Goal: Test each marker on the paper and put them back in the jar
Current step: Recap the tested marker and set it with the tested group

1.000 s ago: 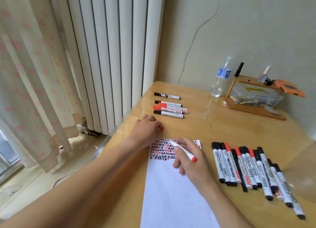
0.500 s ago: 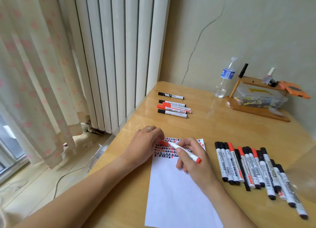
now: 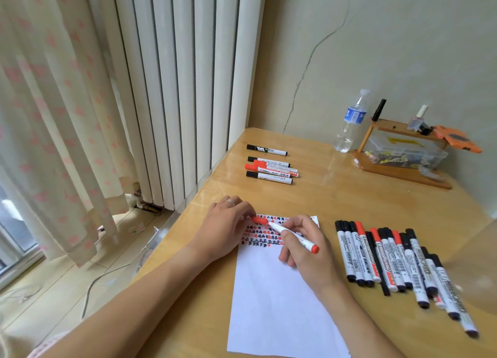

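A white sheet of paper [image 3: 277,298] lies on the wooden table, its top strip filled with red and black test marks. My right hand [image 3: 304,247] grips a white marker with a red end [image 3: 298,239], tip pointing left over the marks. My left hand [image 3: 228,223] pinches the marker's red cap [image 3: 259,220] right at the marker's tip. A row of several red and black capped markers [image 3: 398,263] lies right of the paper. Several more markers [image 3: 270,166] lie farther back. No jar is clearly in view.
A water bottle [image 3: 351,123] stands at the back by the wall. Beside it a wooden rack [image 3: 398,175] holds a clear plastic box and small items. A radiator [image 3: 188,89] and curtain border the table's left edge. A blurred transparent shape [image 3: 481,263] fills the right edge.
My left hand moved right from the table onto the paper's top edge, bringing the red cap up to the marker's tip. My right hand turned the marker toward it.
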A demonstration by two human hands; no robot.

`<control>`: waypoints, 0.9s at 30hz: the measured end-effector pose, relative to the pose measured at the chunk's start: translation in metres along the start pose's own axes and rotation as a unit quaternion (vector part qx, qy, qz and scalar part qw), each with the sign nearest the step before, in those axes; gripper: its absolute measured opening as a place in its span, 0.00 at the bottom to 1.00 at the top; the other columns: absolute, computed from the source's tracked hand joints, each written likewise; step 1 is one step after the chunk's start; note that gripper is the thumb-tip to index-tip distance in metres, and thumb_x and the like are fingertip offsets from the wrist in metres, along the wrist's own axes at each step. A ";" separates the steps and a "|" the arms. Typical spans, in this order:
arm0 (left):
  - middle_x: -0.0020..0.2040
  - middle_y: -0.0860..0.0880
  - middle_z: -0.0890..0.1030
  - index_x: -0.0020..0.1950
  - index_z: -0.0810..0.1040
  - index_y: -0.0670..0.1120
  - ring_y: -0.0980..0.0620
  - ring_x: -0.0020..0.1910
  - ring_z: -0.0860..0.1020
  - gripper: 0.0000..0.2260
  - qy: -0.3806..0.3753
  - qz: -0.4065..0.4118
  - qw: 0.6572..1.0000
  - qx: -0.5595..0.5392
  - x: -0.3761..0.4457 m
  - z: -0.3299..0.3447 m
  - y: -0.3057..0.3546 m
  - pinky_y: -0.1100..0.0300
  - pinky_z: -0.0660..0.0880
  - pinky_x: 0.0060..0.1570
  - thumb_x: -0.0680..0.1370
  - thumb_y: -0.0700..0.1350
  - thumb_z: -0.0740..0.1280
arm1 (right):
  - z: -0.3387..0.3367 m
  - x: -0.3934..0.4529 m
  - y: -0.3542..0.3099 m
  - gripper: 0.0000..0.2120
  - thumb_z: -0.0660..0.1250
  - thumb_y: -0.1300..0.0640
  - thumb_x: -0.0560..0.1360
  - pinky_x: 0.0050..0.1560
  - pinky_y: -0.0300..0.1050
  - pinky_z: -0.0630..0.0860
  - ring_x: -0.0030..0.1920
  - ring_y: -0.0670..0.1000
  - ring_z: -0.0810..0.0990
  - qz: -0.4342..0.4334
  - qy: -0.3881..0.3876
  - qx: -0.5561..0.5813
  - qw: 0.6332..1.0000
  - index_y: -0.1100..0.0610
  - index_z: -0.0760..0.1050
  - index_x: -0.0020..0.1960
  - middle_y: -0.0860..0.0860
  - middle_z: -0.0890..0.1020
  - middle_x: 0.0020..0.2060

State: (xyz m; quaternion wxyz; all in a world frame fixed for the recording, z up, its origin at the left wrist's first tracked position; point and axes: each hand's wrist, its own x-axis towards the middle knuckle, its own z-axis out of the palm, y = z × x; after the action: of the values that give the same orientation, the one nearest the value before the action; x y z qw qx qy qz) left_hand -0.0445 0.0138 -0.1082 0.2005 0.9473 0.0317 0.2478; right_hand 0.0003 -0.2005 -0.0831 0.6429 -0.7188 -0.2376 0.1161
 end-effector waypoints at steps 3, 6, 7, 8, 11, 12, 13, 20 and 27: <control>0.52 0.55 0.78 0.57 0.81 0.54 0.54 0.52 0.73 0.07 0.009 -0.015 0.999 -0.033 0.000 -0.001 -0.002 0.52 0.72 0.54 0.81 0.45 0.68 | -0.001 0.000 0.000 0.04 0.68 0.63 0.80 0.28 0.39 0.71 0.28 0.50 0.77 0.006 0.004 -0.009 1.000 0.56 0.76 0.48 0.57 0.80 0.39; 0.52 0.56 0.78 0.57 0.81 0.55 0.55 0.53 0.74 0.07 0.003 -0.012 0.999 -0.051 0.001 -0.003 -0.003 0.51 0.72 0.55 0.81 0.45 0.68 | 0.002 0.000 -0.001 0.03 0.69 0.57 0.76 0.28 0.39 0.71 0.28 0.50 0.78 0.005 0.008 0.000 1.000 0.56 0.76 0.48 0.57 0.80 0.40; 0.52 0.56 0.78 0.58 0.81 0.55 0.55 0.53 0.74 0.07 -0.002 -0.007 0.999 -0.052 0.001 -0.003 -0.003 0.50 0.72 0.56 0.81 0.45 0.68 | 0.002 0.000 -0.001 0.05 0.68 0.55 0.74 0.28 0.39 0.71 0.28 0.50 0.78 0.005 0.009 0.002 1.000 0.55 0.76 0.47 0.57 0.80 0.40; 0.53 0.56 0.78 0.58 0.81 0.55 0.55 0.53 0.74 0.07 -0.006 -0.003 0.999 -0.051 0.001 -0.003 -0.002 0.50 0.72 0.56 0.81 0.45 0.68 | 0.002 0.000 -0.002 0.06 0.67 0.53 0.73 0.28 0.39 0.71 0.28 0.50 0.78 0.005 0.007 0.002 1.000 0.55 0.76 0.47 0.56 0.80 0.40; 0.53 0.56 0.78 0.58 0.80 0.55 0.55 0.54 0.74 0.07 -0.007 -0.006 0.999 -0.053 0.000 -0.003 -0.002 0.49 0.72 0.57 0.82 0.45 0.68 | 0.002 0.001 -0.001 0.03 0.67 0.53 0.73 0.30 0.43 0.73 0.28 0.50 0.78 -0.002 -0.001 0.005 1.000 0.51 0.77 0.46 0.55 0.80 0.38; 0.53 0.56 0.78 0.58 0.80 0.55 0.55 0.54 0.74 0.07 -0.004 -0.009 0.998 -0.056 0.000 -0.003 -0.002 0.49 0.71 0.58 0.82 0.45 0.67 | 0.001 0.001 0.000 0.03 0.68 0.52 0.73 0.31 0.44 0.73 0.29 0.50 0.78 -0.005 -0.002 0.005 1.000 0.50 0.77 0.45 0.55 0.80 0.38; 0.53 0.56 0.78 0.58 0.80 0.55 0.56 0.54 0.74 0.07 0.000 -0.012 0.998 -0.058 0.001 -0.003 -0.003 0.49 0.71 0.58 0.82 0.45 0.67 | 0.001 0.001 0.000 0.02 0.68 0.52 0.73 0.31 0.46 0.74 0.29 0.51 0.78 -0.008 -0.002 0.004 1.000 0.50 0.77 0.45 0.54 0.80 0.38; 0.53 0.56 0.78 0.58 0.80 0.55 0.57 0.53 0.73 0.08 -0.012 -0.002 0.997 -0.074 0.001 -0.004 -0.005 0.51 0.74 0.55 0.82 0.44 0.67 | 0.000 0.000 -0.001 0.02 0.67 0.52 0.73 0.32 0.46 0.75 0.30 0.49 0.78 -0.014 -0.010 0.001 1.000 0.49 0.77 0.45 0.54 0.81 0.38; 0.52 0.56 0.78 0.58 0.80 0.54 0.56 0.52 0.73 0.08 0.003 -0.018 0.997 -0.079 0.002 -0.003 -0.006 0.50 0.75 0.55 0.82 0.44 0.67 | -0.001 0.000 -0.001 0.02 0.67 0.51 0.74 0.32 0.44 0.74 0.29 0.47 0.77 -0.018 -0.015 -0.002 1.000 0.49 0.77 0.46 0.56 0.81 0.38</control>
State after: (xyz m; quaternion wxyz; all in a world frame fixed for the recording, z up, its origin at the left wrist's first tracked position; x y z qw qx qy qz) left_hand -0.0439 0.0207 -0.1075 0.2787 0.9273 0.0300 0.2481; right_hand 0.0002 -0.2016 -0.0820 0.6398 -0.7140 -0.2602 0.1146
